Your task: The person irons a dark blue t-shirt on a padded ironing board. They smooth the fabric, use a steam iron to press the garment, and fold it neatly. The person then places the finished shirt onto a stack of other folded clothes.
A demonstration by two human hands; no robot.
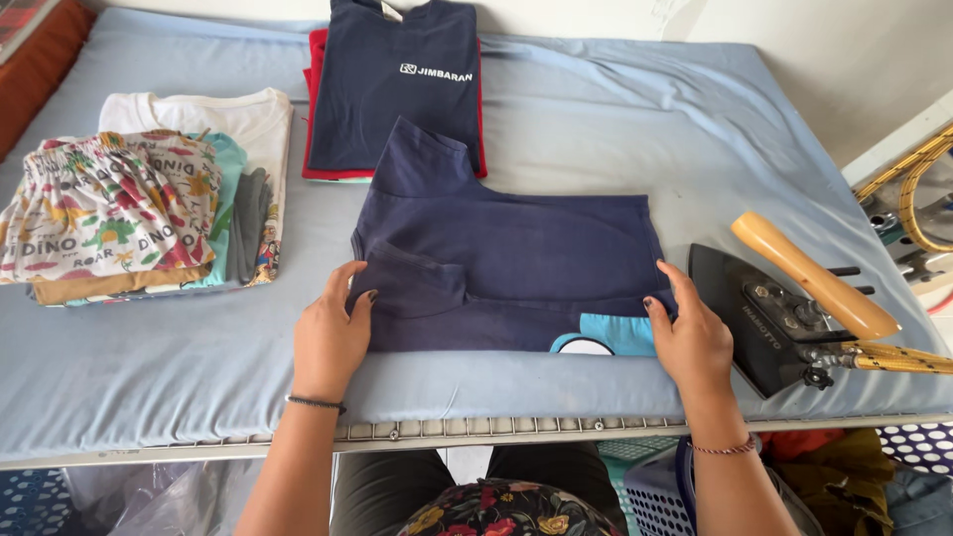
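A single head-worn camera looks steeply down, close over the ironing table from its near edge

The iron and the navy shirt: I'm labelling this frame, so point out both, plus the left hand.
iron [759,323], head view, on its dark soleplate.
navy shirt [516,248], head view, mid-body of the fabric.
left hand [331,333], head view, back of the hand.
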